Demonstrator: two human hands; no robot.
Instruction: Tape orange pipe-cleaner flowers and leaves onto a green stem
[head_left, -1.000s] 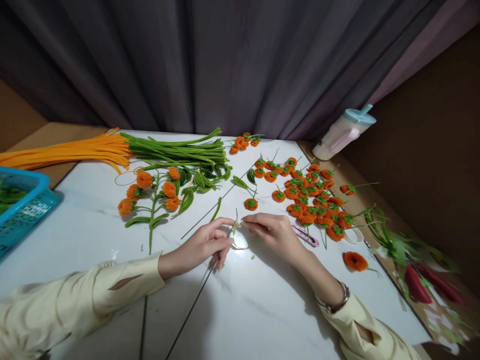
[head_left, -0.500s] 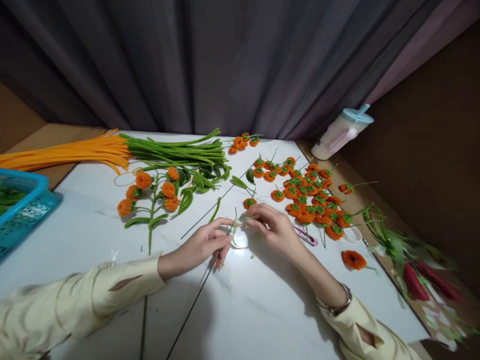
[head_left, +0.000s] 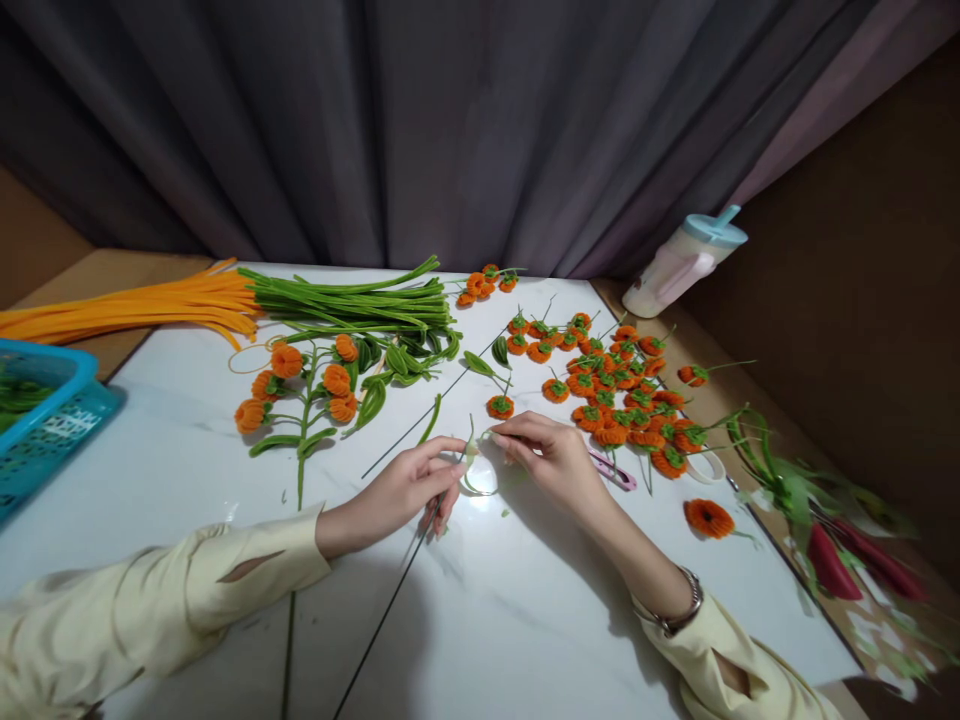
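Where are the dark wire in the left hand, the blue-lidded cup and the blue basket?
Dark wire (head_left: 388, 611): head view, on its lower length.
Blue-lidded cup (head_left: 667, 264): head view, on its body.
Blue basket (head_left: 45, 455): head view, on its side wall.

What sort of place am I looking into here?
Probably a small craft workspace, though whether at home or in a workshop I can't tell: fuzzy orange flowers lie on a white tabletop, with bundled green stems beyond the left hand.

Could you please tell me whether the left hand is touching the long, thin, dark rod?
Touching: the head view shows the left hand gripping the long, thin, dark rod, which emerges below it.
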